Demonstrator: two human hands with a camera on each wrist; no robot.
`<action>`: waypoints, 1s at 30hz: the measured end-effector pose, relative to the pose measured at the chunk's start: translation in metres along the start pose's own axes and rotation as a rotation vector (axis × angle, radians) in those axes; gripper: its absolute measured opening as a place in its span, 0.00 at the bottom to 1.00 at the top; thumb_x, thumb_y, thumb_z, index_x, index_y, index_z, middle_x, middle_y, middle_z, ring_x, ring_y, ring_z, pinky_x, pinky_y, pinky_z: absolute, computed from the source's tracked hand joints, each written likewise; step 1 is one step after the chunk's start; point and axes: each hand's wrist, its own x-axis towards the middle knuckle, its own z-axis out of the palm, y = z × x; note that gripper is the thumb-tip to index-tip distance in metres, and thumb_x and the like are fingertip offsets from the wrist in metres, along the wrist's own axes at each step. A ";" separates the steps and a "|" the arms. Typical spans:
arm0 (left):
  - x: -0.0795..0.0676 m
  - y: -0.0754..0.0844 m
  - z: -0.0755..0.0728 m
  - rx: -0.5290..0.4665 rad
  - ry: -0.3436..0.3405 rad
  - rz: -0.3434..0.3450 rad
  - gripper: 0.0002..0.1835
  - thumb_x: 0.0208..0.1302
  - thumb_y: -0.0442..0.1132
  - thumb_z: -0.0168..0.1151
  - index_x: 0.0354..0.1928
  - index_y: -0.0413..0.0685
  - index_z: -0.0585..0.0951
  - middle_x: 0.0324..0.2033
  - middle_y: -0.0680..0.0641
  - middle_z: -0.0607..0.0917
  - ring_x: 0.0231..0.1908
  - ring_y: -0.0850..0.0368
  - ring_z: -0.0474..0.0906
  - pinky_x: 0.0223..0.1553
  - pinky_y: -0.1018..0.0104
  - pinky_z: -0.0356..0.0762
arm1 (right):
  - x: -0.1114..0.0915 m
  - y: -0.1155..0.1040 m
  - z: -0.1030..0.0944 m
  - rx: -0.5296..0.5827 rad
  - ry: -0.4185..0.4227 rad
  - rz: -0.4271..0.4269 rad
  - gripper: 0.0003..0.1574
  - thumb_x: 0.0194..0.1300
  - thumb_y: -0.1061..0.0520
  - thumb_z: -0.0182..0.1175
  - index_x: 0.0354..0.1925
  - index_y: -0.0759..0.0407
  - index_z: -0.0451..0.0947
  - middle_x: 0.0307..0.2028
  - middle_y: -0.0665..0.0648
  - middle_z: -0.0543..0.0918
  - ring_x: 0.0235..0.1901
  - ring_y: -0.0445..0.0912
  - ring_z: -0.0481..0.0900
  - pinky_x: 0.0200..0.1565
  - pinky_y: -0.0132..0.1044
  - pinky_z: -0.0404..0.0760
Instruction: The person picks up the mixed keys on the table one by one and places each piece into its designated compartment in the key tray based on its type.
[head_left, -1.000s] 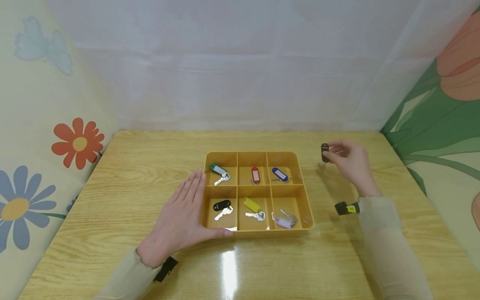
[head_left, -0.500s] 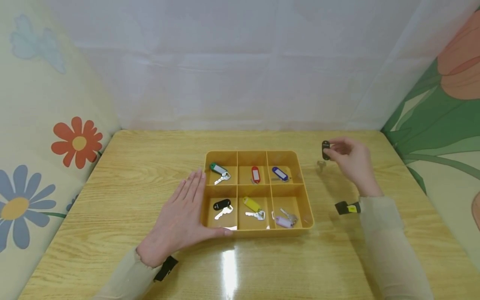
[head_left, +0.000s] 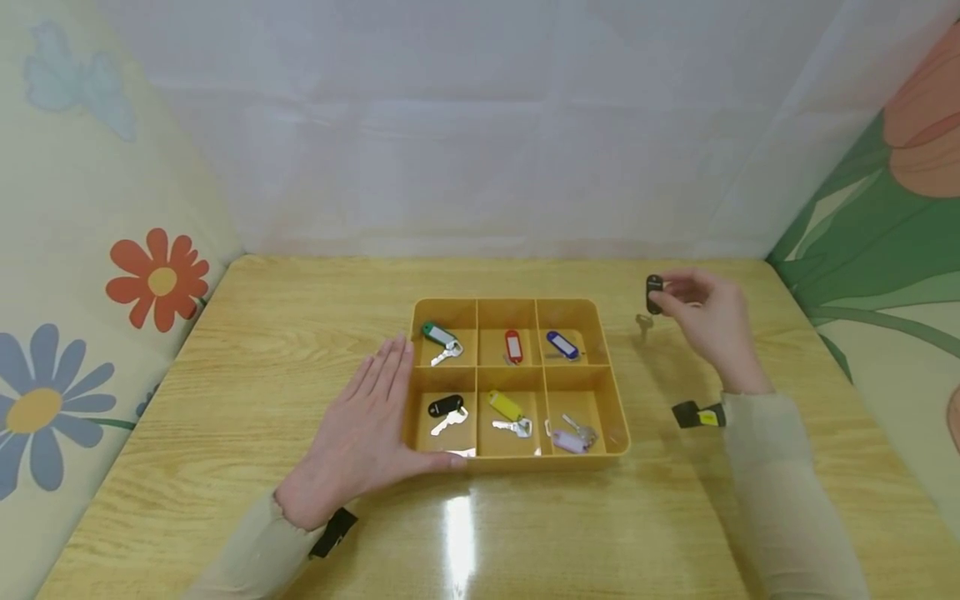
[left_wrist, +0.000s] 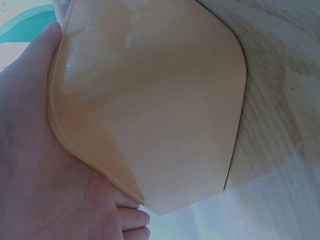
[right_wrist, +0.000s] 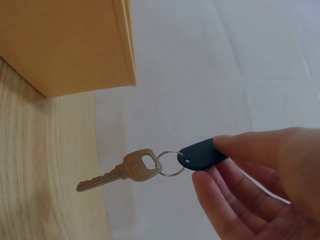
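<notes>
A yellow tray [head_left: 525,462] with compartments sits on the table. My left hand [head_left: 356,437] lies against its front left corner, fingers straight along the side and thumb along the front wall. To the right of the tray, my right hand [head_left: 712,325] pinches a black key tag [right_wrist: 200,154] between thumb and fingers. From its ring hangs a metal key [right_wrist: 135,167], above the table. Tagged keys lie in the tray: green [head_left: 439,335], red [head_left: 513,344] and blue [head_left: 562,344] behind; black [head_left: 446,406], yellow [head_left: 506,406] and pale purple [head_left: 570,442] in front.
The wooden table [head_left: 322,300] ends at a white cloth backdrop [head_left: 480,150]. Panels printed with flowers stand at the left [head_left: 67,275] and right [head_left: 900,267]. A bright reflection shows on the table in front of the tray.
My right hand has risen slightly with the black key tag, and the key beneath shows more clearly. The left hand has stayed against the tray. The head view has shifted a little.
</notes>
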 end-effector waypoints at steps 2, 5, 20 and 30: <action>0.000 0.000 0.000 0.000 0.002 0.002 0.79 0.42 0.93 0.40 0.80 0.36 0.37 0.79 0.39 0.34 0.78 0.47 0.29 0.77 0.51 0.38 | 0.000 -0.002 -0.001 0.003 0.003 -0.001 0.22 0.71 0.52 0.67 0.57 0.63 0.82 0.44 0.63 0.86 0.39 0.44 0.81 0.39 0.27 0.78; 0.001 0.001 -0.001 -0.001 0.007 0.004 0.80 0.41 0.93 0.40 0.80 0.35 0.39 0.79 0.39 0.34 0.78 0.47 0.29 0.77 0.51 0.39 | -0.001 -0.004 -0.001 0.007 0.005 -0.004 0.21 0.71 0.53 0.67 0.56 0.63 0.82 0.44 0.63 0.86 0.39 0.43 0.81 0.40 0.27 0.78; 0.000 0.001 0.000 0.001 0.001 0.006 0.80 0.41 0.94 0.40 0.79 0.38 0.35 0.79 0.39 0.35 0.78 0.47 0.29 0.77 0.51 0.38 | -0.005 -0.014 -0.002 0.004 0.048 -0.065 0.18 0.69 0.56 0.68 0.54 0.64 0.83 0.41 0.61 0.86 0.36 0.38 0.81 0.43 0.24 0.79; 0.000 0.001 0.000 -0.006 -0.001 0.000 0.79 0.41 0.94 0.41 0.79 0.39 0.33 0.79 0.39 0.34 0.78 0.47 0.29 0.77 0.51 0.38 | -0.009 -0.023 -0.002 0.027 0.052 -0.091 0.18 0.68 0.57 0.69 0.54 0.63 0.84 0.41 0.61 0.86 0.38 0.40 0.81 0.43 0.23 0.79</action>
